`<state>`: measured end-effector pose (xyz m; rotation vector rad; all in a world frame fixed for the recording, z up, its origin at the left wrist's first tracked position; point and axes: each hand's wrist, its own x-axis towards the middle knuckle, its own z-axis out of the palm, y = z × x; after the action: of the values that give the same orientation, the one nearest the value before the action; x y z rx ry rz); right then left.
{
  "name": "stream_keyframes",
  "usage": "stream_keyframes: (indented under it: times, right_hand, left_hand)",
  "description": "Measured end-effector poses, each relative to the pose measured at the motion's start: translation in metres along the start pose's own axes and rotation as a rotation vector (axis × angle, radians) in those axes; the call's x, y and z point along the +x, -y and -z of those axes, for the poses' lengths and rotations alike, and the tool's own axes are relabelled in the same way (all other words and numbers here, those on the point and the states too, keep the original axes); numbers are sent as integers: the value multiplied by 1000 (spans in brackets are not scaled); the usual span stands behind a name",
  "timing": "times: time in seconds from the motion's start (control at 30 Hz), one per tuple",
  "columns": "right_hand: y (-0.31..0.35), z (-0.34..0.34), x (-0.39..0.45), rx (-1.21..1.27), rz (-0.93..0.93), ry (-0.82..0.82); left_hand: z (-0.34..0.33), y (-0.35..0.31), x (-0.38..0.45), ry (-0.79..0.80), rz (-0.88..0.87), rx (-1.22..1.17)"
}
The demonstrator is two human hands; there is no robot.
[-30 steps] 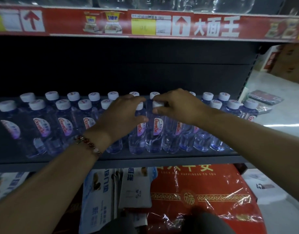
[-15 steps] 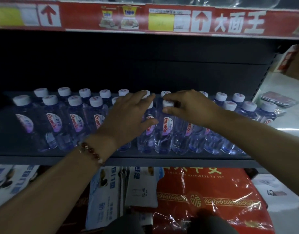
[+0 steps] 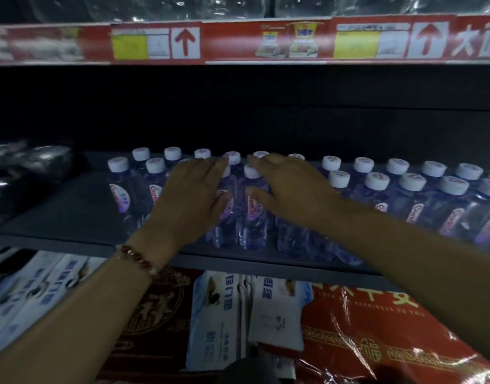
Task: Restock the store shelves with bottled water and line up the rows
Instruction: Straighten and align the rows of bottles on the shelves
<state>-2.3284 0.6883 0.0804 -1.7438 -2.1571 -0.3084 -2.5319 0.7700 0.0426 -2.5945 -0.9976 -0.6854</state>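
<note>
- The water bottles (image 3: pixel 253 212) stand in two rows on the dark shelf (image 3: pixel 72 212), white caps up, running from left of the middle out to the right edge.
- Left hand (image 3: pixel 194 195) lies flat over the bottles left of the middle, fingers straight and a bit spread, fingertips up at the back-row caps. Not gripping anything, just resting or pressing on the tops.
- Right hand (image 3: pixel 290 189) is right next to it, also flat with straight fingers over the caps, thumb down against the front of a bottle. There's one front-row bottle showing in the gap between the two hands.
- A bead bracelet (image 3: pixel 137 257) sits on the left wrist.
- A red price strip (image 3: pixel 238 42) with arrows runs above.
- Below the shelf: a red plastic-wrapped pack (image 3: pixel 376 336) and white-blue bags (image 3: pixel 218 314).
- Something dark and shiny (image 3: pixel 27 162) sits at the shelf's left end; too blurry to tell what.
</note>
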Motion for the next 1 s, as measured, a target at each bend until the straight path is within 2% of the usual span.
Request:
stream_keyframes:
  times: [0.07,0.23,0.37,0.7,0.9,1.0]
  right_hand:
    - [3,1,10,30,-60,31]
    - [-3,4,19,99,-63,62]
    - [-3,13,17,101,-46,90]
    - [-8,14,11,56,-45,27]
    - [-8,16,14,56,-63,70]
    - [-2,12,17,96,6,-14]
  left_hand:
    - [2,5,6,-8,-35,2]
    - [0,10,9,-34,-42,-114]
    - [0,6,9,-123,-24,-186]
    - [-4,7,8,-155,-52,-167]
    - [-11,6,1,-169,-96,-149]
    - [-8,17,-9,-196,-26,-181]
